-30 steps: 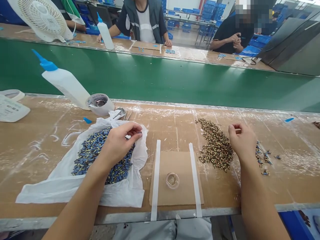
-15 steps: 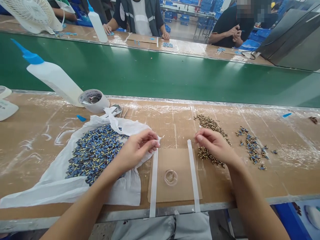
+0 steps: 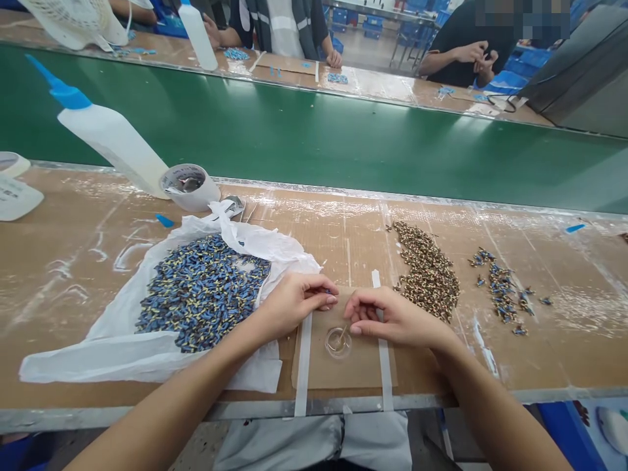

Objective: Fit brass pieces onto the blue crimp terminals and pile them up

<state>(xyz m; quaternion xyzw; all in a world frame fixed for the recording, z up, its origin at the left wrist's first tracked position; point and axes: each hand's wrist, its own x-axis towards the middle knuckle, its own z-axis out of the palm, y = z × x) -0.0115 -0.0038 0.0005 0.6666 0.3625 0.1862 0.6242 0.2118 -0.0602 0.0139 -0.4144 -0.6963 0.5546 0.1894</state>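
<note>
green belt (image 3: 314, 150) runs across between two benches; two people, one in a vest (image 3: 284, 29), one in dark sleeves (image 3: 466, 46), sit or stand beyond it. the near bench (image 3: 589, 353) is faced with brown card under a shiny film, probably to spare its top. on its left lies a white cloth (image 3: 98, 360), its edges rumpled up around the blue heap (image 3: 201, 294), likely so the small pieces don't stray. a bottle (image 3: 115, 144) leans well to one side by a tape roll (image 3: 201, 196) at the back, out of the arms' way. the pad (image 3: 353, 376) sits between the cloth and the brown heap (image 3: 426, 268), so each hand seems to have its own supply close by; pale strips (image 3: 303, 373) run down both its sides, presumably to keep it from sliding. the left hand (image 3: 294, 297) is over the pad's upper left, thumb and fingertips pinched together on what looks like a blue bit, mostly hidden. the right hand (image 3: 387, 317) has its thumb and forefinger nearly meeting, the others curled; it seems to hold a thin sliver (image 3: 343, 332) that slants down into the dish (image 3: 338, 355), low on the pad where both hands reach. right of the brown heap, apart from it, lies a loose cluster (image 3: 503, 288) of blue-and-brown pieces, perhaps spaced off to avoid mixing.
</note>
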